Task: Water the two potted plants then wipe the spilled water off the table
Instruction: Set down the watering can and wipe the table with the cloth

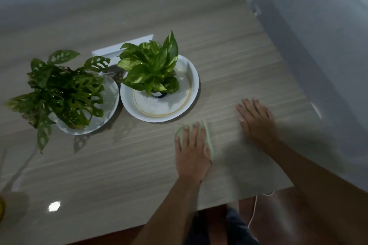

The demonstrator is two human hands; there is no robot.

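No writing or label can be read anywhere here. At the far left edge a blurred yellow thing [1,210] pokes into view; what it is cannot be told. Further right on the wooden table [99,175] stands a dark plant with holed leaves [59,91] on a white plate [107,113], and just beside it a plant with yellow-streaked leaves [151,65] in a dark pot on a second white plate [191,85]; the two plates nearly touch. Behind them lies a white sheet [123,47]. Nearer the front edge, the left hand [192,151] lies flat on a pale green cloth [208,137], fingers stretched out and slightly spread, pressing it to the tabletop rather than gripping it. To its right the right hand [256,121] rests palm down on bare wood, fingers extended and holding nothing, apart from the cloth.
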